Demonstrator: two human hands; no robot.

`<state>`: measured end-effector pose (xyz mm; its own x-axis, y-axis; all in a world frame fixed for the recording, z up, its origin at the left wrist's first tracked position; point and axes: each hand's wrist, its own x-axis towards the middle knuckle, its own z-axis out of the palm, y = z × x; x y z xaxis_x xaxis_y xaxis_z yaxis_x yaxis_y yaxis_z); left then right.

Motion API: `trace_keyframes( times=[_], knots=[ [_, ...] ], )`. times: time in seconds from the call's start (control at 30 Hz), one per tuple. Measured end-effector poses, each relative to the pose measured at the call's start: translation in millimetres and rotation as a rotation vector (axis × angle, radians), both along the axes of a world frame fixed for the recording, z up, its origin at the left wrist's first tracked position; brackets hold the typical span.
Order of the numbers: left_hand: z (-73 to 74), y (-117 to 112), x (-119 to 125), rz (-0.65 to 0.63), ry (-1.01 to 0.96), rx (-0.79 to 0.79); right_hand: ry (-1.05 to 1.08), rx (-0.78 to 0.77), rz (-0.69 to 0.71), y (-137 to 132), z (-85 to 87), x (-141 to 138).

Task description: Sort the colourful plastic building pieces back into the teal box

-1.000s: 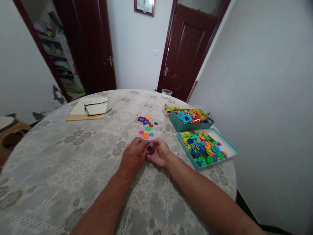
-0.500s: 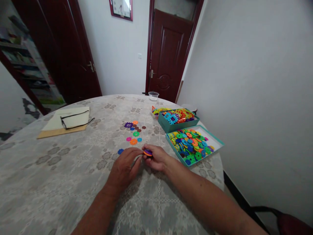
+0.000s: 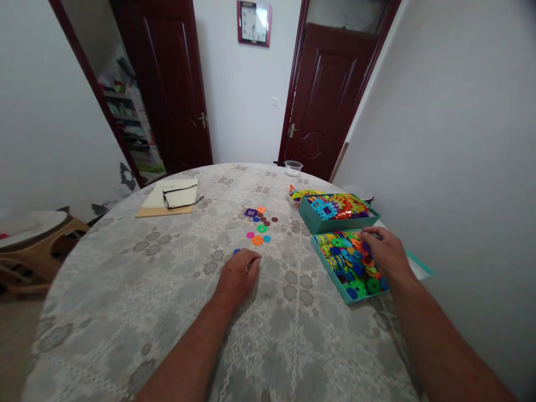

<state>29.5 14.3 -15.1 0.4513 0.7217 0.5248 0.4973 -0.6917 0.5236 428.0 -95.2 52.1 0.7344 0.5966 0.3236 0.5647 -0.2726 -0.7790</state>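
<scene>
Since the right fingertips are sunk among the coloured discs, it cannot be told whether a disc is pinched or only touched; the fingers are bent downward, thumb hidden. The right hand is held palm down over the far half of the teal tray; the discs are piled loose in that tray, which lies flat near the table's right edge; the forearm is run in from the lower right.

The left fingers are loosely curled, knuckles up, tips on the cloth; nothing is seen gripped. The left hand is rested on the table, well apart from the tray; a single blue disc lies just beyond the knuckles, seemingly not touched.

Further out, a small cluster of loose discs is spread on the cloth, between the left hand and the table centre. Behind the tray, a teal box is heaped with larger square pieces; a small bowl of pieces is set just beside its left end. A clear cup stands at the far edge. Glasses are laid on a notebook at far left. A clock hangs between two dark doors.
</scene>
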Motion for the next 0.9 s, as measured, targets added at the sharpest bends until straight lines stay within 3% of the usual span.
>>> trace_keyframes(
  times=[0.07, 0.17, 0.23, 0.3, 0.37, 0.47, 0.53, 0.7, 0.9],
  knots=[
    [-0.2, -0.7, 0.6, 0.010, 0.000, -0.010, 0.030, -0.004, -0.038, -4.3, -0.3, -0.5],
    [-1.4, -1.2, 1.7, 0.012, 0.002, -0.022, -0.047, 0.018, -0.043, -6.8, 7.1, -27.4],
    [-3.5, -0.6, 2.2, 0.027, -0.001, -0.028, -0.070, 0.033, 0.071, -2.5, 11.9, -58.3],
    [-6.9, 0.7, 2.3, 0.069, -0.003, -0.021, -0.073, 0.042, 0.285, 10.5, 11.5, -93.8],
    [-10.9, 2.1, 1.7, 0.125, 0.001, 0.004, -0.092, 0.017, 0.504, 34.3, 3.0, -128.2],
    [-15.5, 2.6, 0.4, 0.188, 0.019, 0.049, -0.180, -0.033, 0.659, 85.9, -21.5, -167.5],
    [-16.6, 1.4, -0.2, 0.196, 0.037, 0.064, -0.284, -0.151, 0.656, 123.4, -39.3, -182.8],
    [-17.3, -2.6, -0.2, 0.194, 0.045, 0.065, -0.433, -0.426, 0.391, 199.1, -65.7, -191.7],
    [-25.5, 0.9, -4.5, 0.487, 0.089, 0.099, -0.517, -0.485, 0.519, 264.7, -68.8, -188.2]
  ],
)
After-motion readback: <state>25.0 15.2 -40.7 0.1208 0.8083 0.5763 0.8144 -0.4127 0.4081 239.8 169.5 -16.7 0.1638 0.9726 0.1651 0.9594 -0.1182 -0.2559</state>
